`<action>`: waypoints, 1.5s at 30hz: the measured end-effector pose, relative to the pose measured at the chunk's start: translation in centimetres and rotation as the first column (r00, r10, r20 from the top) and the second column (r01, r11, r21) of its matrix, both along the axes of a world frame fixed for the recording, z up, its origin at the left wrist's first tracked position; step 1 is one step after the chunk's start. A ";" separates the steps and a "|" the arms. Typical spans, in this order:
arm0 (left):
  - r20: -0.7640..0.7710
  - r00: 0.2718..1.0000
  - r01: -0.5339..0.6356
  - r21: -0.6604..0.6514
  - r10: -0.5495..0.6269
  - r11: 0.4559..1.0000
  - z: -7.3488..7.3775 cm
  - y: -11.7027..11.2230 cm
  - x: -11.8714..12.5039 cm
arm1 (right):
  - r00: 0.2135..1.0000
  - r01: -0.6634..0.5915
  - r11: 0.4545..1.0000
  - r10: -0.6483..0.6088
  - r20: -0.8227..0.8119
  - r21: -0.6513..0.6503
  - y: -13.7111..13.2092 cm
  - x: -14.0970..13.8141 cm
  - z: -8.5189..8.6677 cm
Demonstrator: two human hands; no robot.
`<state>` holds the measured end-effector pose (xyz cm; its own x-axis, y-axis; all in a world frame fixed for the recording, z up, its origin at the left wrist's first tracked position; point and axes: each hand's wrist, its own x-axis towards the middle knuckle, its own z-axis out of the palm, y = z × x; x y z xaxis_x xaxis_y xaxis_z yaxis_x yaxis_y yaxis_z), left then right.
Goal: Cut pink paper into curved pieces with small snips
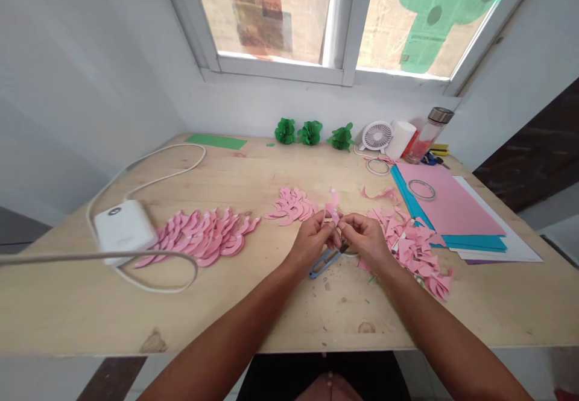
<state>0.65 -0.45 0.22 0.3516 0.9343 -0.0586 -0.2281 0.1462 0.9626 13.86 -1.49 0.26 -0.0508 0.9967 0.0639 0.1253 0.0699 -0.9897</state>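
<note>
Both hands meet over the middle of the table, fingertips pinched close together. My left hand (314, 235) is closed on a small curved piece of pink paper (332, 209), which rises above the fingers. My right hand (365, 238) pinches at the lower part of the same piece. Just beneath them lie blue-handled scissors (320, 265), their blades partly hidden by the hands. A small pile of pink paper curves (292, 205) sits left of my left hand. Pink paper scraps (414, 244) are heaped beside my right forearm.
Layered pink paper shapes (210, 235) lie at left near a white power bank (124, 229) with a looping cable. At right are stacked paper sheets (470, 208) with a tape roll (421, 190). Green paper ornaments (310, 132), a small fan (377, 136) and a bottle (429, 137) line the back.
</note>
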 end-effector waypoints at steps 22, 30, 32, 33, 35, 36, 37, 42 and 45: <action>0.098 0.990 -0.095 -0.045 0.099 0.994 0.6 0.3 -0.6 | 0.997 0.068 0.998 -0.068 0.039 -0.006 0.3 0.6 -0.9; 0.096 0.973 -0.204 -0.073 0.210 0.976 0.0 0.4 -0.6 | 0.999 -0.008 1.000 0.009 0.034 -0.010 -0.1 0.3 -0.7; 0.091 0.971 -0.216 -0.075 0.223 0.973 -0.1 0.4 -0.7 | 0.999 -0.016 1.000 0.016 0.029 0.006 -0.2 0.3 -0.3; 0.086 0.970 -0.221 -0.075 0.227 0.972 -0.1 0.4 -0.7 | 0.999 -0.020 1.000 0.020 0.029 0.016 -0.3 0.3 -0.2; 0.074 0.970 -0.225 -0.079 0.231 0.971 -0.1 0.4 -0.6 | 0.999 -0.034 0.999 0.033 0.031 0.036 -0.3 0.3 0.0; 0.066 0.971 -0.224 -0.083 0.229 0.971 -0.1 0.4 -0.6 | 0.999 -0.038 0.998 0.037 0.031 0.040 -0.3 0.3 0.0; 0.057 0.973 -0.220 -0.088 0.226 0.971 -0.1 0.3 -0.5 | 0.999 -0.036 0.999 0.035 0.029 0.040 -0.3 0.3 -0.1; 0.043 0.977 -0.204 -0.073 0.207 0.976 0.0 0.3 -0.4 | 0.999 0.006 1.000 -0.007 0.034 0.030 -0.1 0.3 -0.9; 0.016 0.978 -0.206 -0.020 0.206 0.978 0.2 0.3 -0.4 | 0.999 -0.007 1.000 0.006 0.046 0.015 -0.1 0.2 -0.9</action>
